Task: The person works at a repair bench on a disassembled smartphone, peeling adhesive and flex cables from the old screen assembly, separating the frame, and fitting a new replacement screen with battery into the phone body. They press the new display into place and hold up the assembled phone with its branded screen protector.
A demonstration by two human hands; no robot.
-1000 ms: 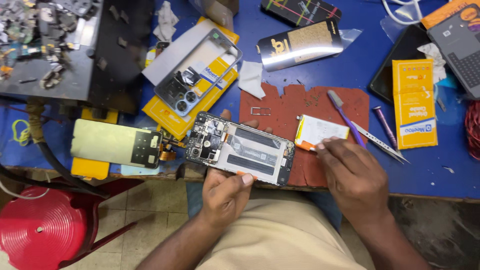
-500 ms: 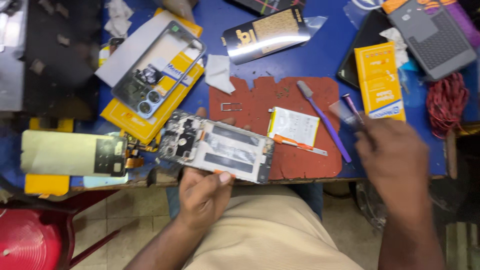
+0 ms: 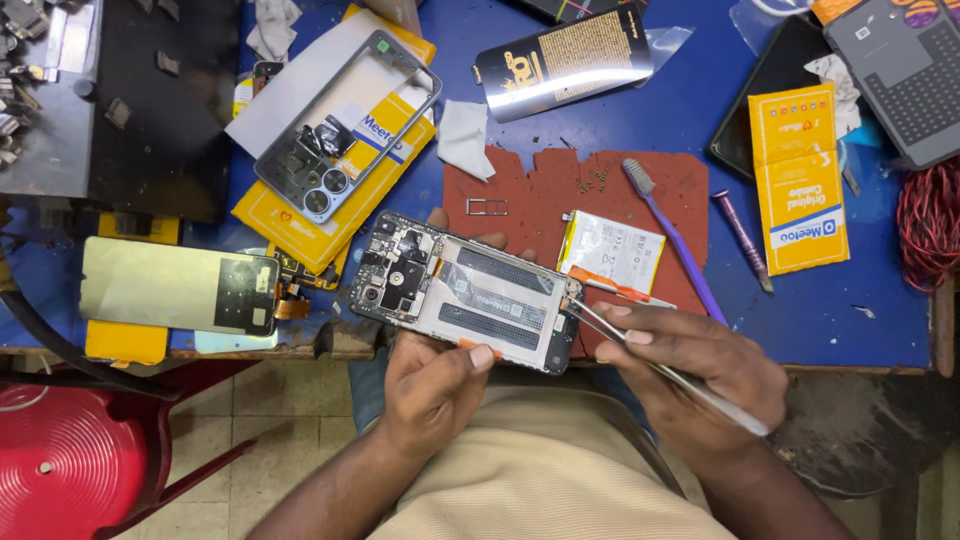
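My left hand [image 3: 432,385] grips an opened phone body [image 3: 468,292] with its circuit board and camera parts bare, holding it at the near edge of the blue table [image 3: 690,100]. My right hand [image 3: 700,365] holds metal tweezers [image 3: 660,368], their tips touching the phone's right end. Just behind lie a flat white battery [image 3: 612,250] and a purple toothbrush [image 3: 675,240] on a red mat [image 3: 600,195], along with a small SIM tray [image 3: 487,207] and tiny screws.
A grey phone frame [image 3: 345,125] rests on yellow packets at the back left. A display panel [image 3: 180,287] lies at the left edge, a yellow packet [image 3: 800,180] and red wire coil [image 3: 925,225] at the right. A red stool [image 3: 80,450] stands below left.
My right hand left the tools at the right of the mat and came back holding tweezers, now touching the phone's right end. The view shifted; my left hand still holds the phone.
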